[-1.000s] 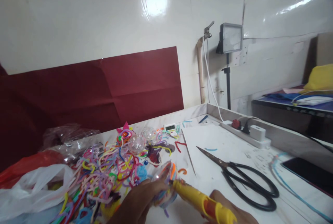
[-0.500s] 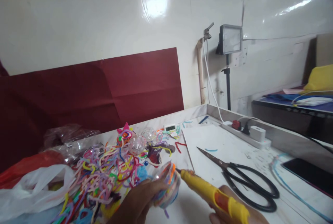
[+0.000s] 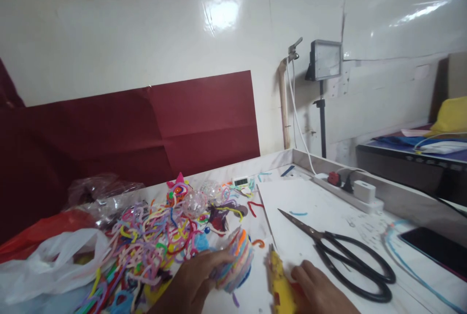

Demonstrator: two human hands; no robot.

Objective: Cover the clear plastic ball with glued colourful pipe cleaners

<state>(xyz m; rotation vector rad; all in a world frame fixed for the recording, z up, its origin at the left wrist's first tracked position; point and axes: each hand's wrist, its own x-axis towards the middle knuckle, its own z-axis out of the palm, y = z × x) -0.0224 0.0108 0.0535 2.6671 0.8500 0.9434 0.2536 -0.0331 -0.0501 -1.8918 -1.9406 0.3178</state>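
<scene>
My left hand (image 3: 193, 282) is at the bottom centre, fingers closed around a ball wound from multicoloured pipe cleaners (image 3: 236, 260). My right hand (image 3: 317, 292) is at the bottom right, resting on a yellow glue gun (image 3: 279, 280) that lies on the white table with its tip pointing away from me, just right of the ball. The fingers lie over the gun's body near its orange part. The lower part of both hands is cut off by the frame edge.
A tangle of coloured pipe cleaners (image 3: 149, 236) and clear plastic balls (image 3: 195, 203) lies left of centre. Large black scissors (image 3: 346, 258) lie to the right on white paper. A power strip (image 3: 348, 191), a dark phone (image 3: 434, 250), and white and red plastic bags (image 3: 47, 260) are around.
The glue gun has swung away from the ball and come down onto the table, its tip now pointing away. My left hand keeps holding the ball.
</scene>
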